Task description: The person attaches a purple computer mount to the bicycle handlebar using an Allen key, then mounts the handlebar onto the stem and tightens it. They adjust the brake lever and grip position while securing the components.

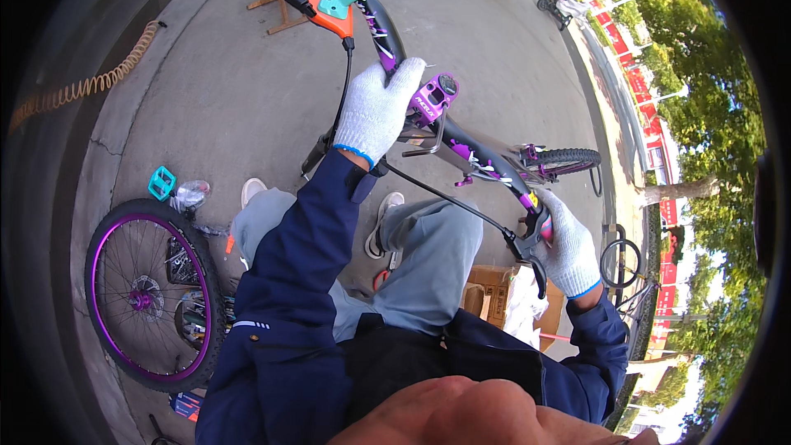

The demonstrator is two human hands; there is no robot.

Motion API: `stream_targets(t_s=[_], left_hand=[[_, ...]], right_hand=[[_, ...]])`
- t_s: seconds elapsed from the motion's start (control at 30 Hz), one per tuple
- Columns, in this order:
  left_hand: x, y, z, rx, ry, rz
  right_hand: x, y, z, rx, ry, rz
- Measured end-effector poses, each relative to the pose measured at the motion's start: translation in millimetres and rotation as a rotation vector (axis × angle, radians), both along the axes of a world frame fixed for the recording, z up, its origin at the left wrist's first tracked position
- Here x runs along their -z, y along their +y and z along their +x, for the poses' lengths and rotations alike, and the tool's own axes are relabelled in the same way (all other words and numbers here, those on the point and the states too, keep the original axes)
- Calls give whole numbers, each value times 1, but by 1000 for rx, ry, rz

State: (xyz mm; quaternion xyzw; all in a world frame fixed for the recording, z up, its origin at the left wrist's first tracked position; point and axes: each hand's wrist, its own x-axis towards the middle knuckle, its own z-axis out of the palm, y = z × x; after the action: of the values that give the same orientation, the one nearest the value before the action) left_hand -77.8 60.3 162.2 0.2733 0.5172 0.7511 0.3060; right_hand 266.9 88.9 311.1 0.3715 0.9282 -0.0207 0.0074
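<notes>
A bicycle handlebar [486, 163], black with purple and white splashes, slants across in front of me. My left hand [379, 107], in a white knit glove, is wrapped round the bar just left of the purple stem [432, 100]. At the bar's right end, my gloved right hand [564, 243] grips the pink handle beside a black brake lever [531, 254]. An orange and teal shifter with its brake lever [331, 2] sits near the far left end. Below the stem shows a bent silver rod [428, 145], like a hex key; its tip is hidden.
A loose wheel [93, 280] with a purple rim lies at left, near a teal pedal [162, 183]. A coiled hose [107, 82] runs along the wall. An open cardboard box [494, 290] stands by my right leg. The bike's rear wheel [568, 162] extends to the right.
</notes>
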Motion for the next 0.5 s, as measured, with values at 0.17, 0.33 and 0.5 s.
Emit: stream_targets(t_s=[0.17,0.33,0.5], left_hand=[[7,7,0,9,-109,183],[-1,25,-5,194,-647,681],[-2,33,-14,343,-768,742]], right_hand=[[17,6,0,126,-109,106],[17,8,1,85,-130,141],[18,10,0,93,-157,137]])
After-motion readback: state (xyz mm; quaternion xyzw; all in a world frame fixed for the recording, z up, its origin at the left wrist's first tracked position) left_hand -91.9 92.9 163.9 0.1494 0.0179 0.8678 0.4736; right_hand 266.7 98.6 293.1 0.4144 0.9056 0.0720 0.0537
